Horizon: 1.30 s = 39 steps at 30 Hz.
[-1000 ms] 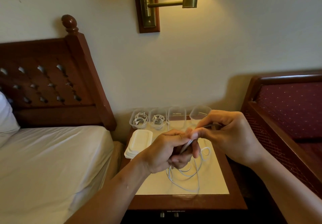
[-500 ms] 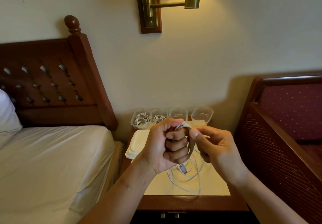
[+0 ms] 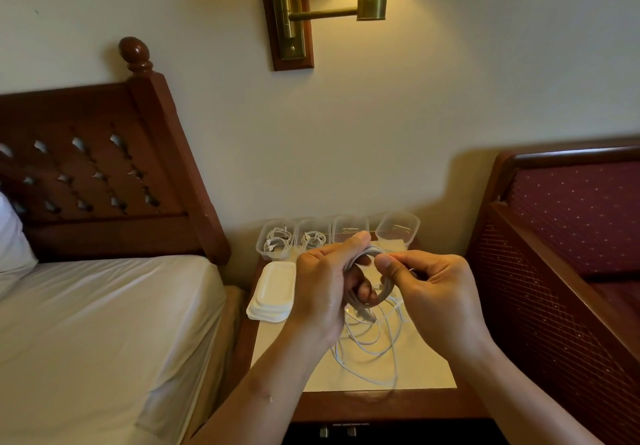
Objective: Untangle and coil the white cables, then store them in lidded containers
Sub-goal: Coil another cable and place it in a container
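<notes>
My left hand (image 3: pixel 323 289) holds a small coil of white cable (image 3: pixel 384 282) wound around its fingers, above the nightstand (image 3: pixel 381 405). My right hand (image 3: pixel 433 289) pinches the same cable at the coil's top right. The cable's loose remainder (image 3: pixel 370 351) lies in loops on the nightstand's pale top below both hands. Several clear containers stand in a row at the back: the two on the left (image 3: pixel 275 238) (image 3: pixel 313 237) hold coiled white cables, and the right one (image 3: pixel 398 228) looks empty. A stack of white lids (image 3: pixel 273 290) lies at the left of the nightstand.
A bed with a white sheet (image 3: pixel 104 334) and a dark wooden headboard (image 3: pixel 104 174) stands at the left. A red upholstered wooden chair (image 3: pixel 571 237) stands at the right. A brass wall lamp (image 3: pixel 346 1) hangs above.
My right hand has carried the cable round my left hand's fingers, adding to the coil. Less loose cable lies on the nightstand. The camera has tilted slightly.
</notes>
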Tool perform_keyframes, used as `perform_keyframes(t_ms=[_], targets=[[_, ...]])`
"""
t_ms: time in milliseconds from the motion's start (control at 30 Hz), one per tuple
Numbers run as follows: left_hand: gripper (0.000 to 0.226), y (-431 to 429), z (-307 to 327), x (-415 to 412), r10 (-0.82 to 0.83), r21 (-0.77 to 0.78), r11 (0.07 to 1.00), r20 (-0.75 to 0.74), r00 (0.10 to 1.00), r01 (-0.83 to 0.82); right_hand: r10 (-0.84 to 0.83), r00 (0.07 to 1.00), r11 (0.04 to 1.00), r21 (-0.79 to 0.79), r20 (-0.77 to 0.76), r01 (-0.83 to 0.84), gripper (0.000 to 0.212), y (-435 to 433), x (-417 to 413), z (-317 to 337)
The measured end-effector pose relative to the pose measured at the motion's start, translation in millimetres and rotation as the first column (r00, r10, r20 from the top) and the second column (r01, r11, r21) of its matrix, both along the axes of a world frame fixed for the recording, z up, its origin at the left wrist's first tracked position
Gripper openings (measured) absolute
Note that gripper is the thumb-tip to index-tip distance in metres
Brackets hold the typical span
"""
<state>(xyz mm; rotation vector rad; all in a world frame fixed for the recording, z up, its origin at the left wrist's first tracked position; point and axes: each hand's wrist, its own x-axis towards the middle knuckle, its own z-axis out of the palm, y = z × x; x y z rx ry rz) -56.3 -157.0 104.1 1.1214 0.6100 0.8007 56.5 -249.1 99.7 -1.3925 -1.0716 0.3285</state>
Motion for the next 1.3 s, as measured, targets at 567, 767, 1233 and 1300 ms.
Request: perform_keyframes(t_ms=[567, 767, 1233, 1300], targets=[[0.04, 11, 6, -5, -0.228, 0.126, 0.965, -0.045, 0.973, 0.232, 0.166, 0.985, 0.986, 0.004, -0.036, -0.166, 0.016, -6, 16, -5], [0.038, 11, 14, -11, -0.293, 0.148, 0.944, -0.026, 0.956, 0.293, 0.269, 0.874, 0.963, -0.138, 0.405, -0.232, 0.037, -2, 58, -10], [0.037, 10, 19, -9, -0.279, 0.13, 0.951, -0.034, 0.96, 0.281, 0.082, 0.928, 0.994, 0.102, -0.365, -0.047, 0.016, 25, 42, 17], [0.037, 12, 17, -10, -0.272, 0.113, 0.955, -0.034, 0.962, 0.274, 0.103, 0.903, 0.993, 0.095, -0.417, -0.07, 0.016, 23, 38, 15]])
